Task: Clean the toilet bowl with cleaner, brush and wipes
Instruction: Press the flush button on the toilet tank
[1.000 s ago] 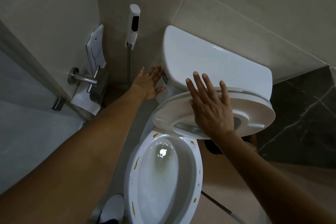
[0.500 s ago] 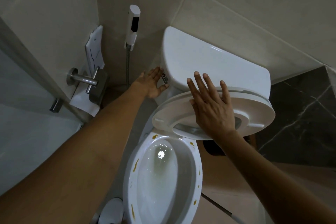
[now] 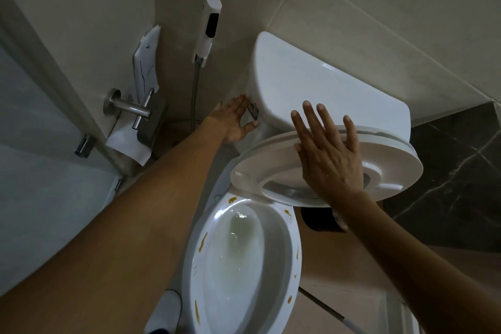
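Observation:
The white toilet bowl [image 3: 291, 257] stands below me, its rim spotted with yellow-brown stains and water moving inside. The raised seat and lid [image 3: 260, 168] tilt over the bowl's back. My right hand [image 3: 329, 154] presses flat against the seat with straight, spread fingers. My left hand [image 3: 237, 122] reaches to the left side of the white tank [image 3: 311, 84], fingers straight, touching the metal flush lever [image 3: 253, 110]. No cleaner bottle, brush head or wipes can be made out.
A white bidet sprayer [image 3: 210, 24] hangs on the tiled wall with its hose below. A steel paper holder [image 3: 130, 110] with toilet paper [image 3: 127, 141] is at left. A thin rod [image 3: 325, 309] lies on the floor at right. A white object [image 3: 165, 309] sits by the bowl's base.
My left hand moved in to the flush lever and now touches it; the water in the bowl has begun to stir. My right hand stayed on the seat.

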